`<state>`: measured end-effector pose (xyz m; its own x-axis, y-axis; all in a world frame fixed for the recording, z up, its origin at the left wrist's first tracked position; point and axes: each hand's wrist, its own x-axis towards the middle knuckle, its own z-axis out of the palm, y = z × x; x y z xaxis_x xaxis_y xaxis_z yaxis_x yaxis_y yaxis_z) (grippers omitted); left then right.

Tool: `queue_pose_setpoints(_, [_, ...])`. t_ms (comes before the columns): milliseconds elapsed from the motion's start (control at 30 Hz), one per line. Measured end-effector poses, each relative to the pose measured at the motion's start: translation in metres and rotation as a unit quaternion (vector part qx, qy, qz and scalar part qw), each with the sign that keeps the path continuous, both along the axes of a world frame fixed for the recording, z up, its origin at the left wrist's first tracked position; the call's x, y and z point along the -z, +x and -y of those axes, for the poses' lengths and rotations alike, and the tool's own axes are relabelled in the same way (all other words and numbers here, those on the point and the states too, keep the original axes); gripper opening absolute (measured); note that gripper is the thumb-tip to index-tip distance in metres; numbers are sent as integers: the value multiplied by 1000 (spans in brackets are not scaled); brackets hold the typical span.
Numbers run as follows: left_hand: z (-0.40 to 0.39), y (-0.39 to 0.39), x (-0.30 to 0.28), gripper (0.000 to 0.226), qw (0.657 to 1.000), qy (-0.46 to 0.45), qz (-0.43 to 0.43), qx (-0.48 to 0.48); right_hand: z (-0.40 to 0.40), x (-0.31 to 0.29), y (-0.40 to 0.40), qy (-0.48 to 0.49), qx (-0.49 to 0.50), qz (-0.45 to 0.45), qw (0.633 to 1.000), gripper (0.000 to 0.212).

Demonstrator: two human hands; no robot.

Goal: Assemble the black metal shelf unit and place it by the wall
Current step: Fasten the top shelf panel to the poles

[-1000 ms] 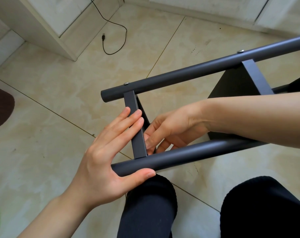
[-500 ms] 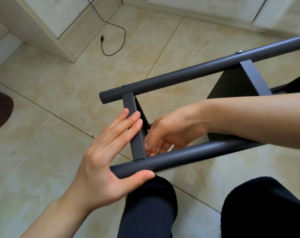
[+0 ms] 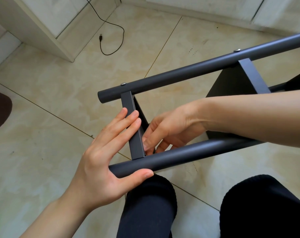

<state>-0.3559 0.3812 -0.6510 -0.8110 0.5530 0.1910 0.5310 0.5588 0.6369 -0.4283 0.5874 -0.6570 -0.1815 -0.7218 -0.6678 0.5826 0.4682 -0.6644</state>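
Shelf frame [image 3: 180,78] between hands, left hand [image 3: 103,162] bracing crossbar [image 3: 133,127]

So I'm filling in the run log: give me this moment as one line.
phase: fastening crossbar | left hand: steadies crossbar and near tube | right hand: fingers behind crossbar, contents hidden | shelf: on its side

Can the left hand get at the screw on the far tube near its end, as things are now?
Probably yes. The screw sits bare on top of the far tube, nothing over it, and the left hand rests just below on the crossbar.
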Motion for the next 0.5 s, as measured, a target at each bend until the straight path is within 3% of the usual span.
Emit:
queue_pose_setpoints(300, [0,0,0,80,1000,0,-1,1,6,3,3,14,-7,-12,1000,25])
queue_pose_setpoints(500, [0,0,0,79,1000,-2,1,-1,-1,0,0,19,-10,0,1000,17])
